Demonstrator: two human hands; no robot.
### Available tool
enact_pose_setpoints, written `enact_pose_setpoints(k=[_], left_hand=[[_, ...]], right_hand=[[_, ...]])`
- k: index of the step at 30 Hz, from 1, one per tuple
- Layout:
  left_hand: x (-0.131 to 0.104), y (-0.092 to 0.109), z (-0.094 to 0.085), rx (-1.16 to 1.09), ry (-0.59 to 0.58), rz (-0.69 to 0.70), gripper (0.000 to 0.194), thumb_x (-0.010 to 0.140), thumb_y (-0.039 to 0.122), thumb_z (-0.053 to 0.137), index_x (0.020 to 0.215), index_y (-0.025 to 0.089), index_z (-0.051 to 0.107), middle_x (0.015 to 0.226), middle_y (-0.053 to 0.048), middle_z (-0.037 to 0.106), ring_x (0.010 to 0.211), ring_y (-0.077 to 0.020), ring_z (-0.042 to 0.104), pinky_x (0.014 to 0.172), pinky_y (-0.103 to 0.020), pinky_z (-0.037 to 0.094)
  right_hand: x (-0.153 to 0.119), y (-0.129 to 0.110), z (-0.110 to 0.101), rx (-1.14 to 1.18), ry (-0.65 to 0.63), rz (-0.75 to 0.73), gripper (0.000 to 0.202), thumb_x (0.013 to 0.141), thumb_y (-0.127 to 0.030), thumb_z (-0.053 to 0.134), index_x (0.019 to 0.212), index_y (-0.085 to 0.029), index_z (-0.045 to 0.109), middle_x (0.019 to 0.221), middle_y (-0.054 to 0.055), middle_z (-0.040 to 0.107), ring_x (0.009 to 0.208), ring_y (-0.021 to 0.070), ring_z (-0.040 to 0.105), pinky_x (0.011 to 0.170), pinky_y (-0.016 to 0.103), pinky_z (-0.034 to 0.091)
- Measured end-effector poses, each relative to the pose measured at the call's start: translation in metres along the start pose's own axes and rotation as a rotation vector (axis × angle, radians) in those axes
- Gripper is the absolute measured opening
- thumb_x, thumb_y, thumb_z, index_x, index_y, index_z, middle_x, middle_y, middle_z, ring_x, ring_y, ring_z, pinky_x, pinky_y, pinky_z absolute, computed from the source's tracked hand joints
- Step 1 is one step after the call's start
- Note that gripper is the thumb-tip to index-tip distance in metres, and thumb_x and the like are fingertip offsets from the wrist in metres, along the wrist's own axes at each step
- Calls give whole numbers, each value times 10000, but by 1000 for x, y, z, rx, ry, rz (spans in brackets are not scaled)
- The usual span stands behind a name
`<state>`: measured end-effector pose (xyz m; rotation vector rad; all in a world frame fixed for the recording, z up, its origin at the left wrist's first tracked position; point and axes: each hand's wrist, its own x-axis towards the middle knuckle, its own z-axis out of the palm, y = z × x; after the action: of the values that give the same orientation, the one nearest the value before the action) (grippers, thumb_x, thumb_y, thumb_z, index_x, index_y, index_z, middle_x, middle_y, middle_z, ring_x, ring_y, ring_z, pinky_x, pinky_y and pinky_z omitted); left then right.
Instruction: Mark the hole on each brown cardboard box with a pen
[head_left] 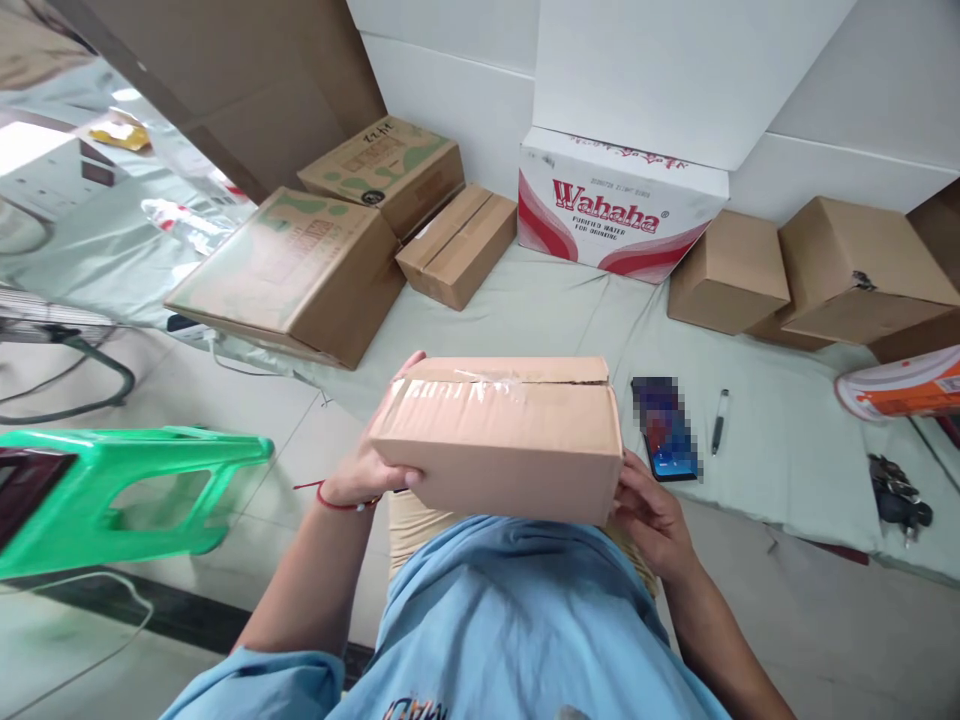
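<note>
Taped cardboard box (501, 435), contents unseen, is grasped at both ends by left hand (365, 468) and right hand (651, 512) above the lap. Beyond, closed cartons and a Wahaha box (609, 208) are set on a pale sheet (780, 440) along the white wall; a phone (666, 430) and pen (719, 420) lie just right.

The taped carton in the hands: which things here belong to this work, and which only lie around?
In hand:
taped carton
left hand
right hand

Lying about:
Wahaha box
phone
pen
green stool
plain cartons by the wall
</note>
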<state>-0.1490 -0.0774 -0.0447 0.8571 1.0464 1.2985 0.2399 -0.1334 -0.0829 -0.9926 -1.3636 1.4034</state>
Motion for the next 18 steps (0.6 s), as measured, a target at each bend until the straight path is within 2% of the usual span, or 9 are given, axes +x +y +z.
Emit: enact_pose_setpoints(k=[3,6,8,9,11,13,15,18], left_hand=[[0,9,8,-25,-25,68,1428,368,271,1129,1650,313,503,1422,-111,736,1540,-456,536,1289,-471,468],[1,15,14,-72,-35,30,1436,401,239,1112,1668,381,452,1383,-80,759,1505,-423,579,1265,-489,482],[1,18,19,-72,-47,10,1493,382,177,1099,1685,397,404,1346,-76,772,1490,-411,594,1251,-490,485],[0,20,22,-59,-57,21,1503,382,151,1089,1689,399,390,1338,-77,771,1482,-404,601,1243,-484,486],[-5,24,31,-21,-79,84,1467,416,130,1070,1684,407,387,1346,-75,757,1461,-384,615,1235,-468,482],[-11,29,41,26,-94,162,1402,470,132,1053,1679,416,401,1389,-73,733,1449,-364,615,1255,-463,458],[-17,36,51,85,-110,209,1374,498,131,1045,1685,404,410,1437,-81,708,1453,-365,602,1290,-478,419],[-25,52,68,227,-118,256,1339,519,142,1051,1693,357,443,1514,-101,661,1483,-387,565,1320,-484,379]], right_hand=[[4,-4,-2,-100,-33,-5,314,1022,-439,714,1303,-371,836,1556,106,686,1358,309,723,1084,468,623],[11,-14,-6,-274,-46,-47,325,1024,-439,698,1293,-322,839,1395,114,782,1302,311,745,1102,473,600],[18,-21,-16,-425,56,-18,340,1022,-462,690,1281,-294,834,1317,115,811,1195,299,777,1065,464,610],[22,-25,-25,-506,170,11,358,1021,-481,682,1278,-278,827,1282,119,818,1119,290,789,1022,456,623],[31,-30,-52,-697,486,64,415,1023,-508,641,1296,-236,796,1225,137,824,993,278,784,946,448,631],[43,-32,-88,-924,769,111,495,1014,-497,588,1356,-176,747,1214,172,816,985,297,769,944,465,616],[57,-31,-125,-1154,808,264,579,990,-462,571,1445,-121,680,1293,212,785,1081,339,759,1037,504,574],[78,-26,-167,-1314,648,627,718,955,-588,621,1444,-66,667,1293,278,766,1243,441,712,1052,554,556]])
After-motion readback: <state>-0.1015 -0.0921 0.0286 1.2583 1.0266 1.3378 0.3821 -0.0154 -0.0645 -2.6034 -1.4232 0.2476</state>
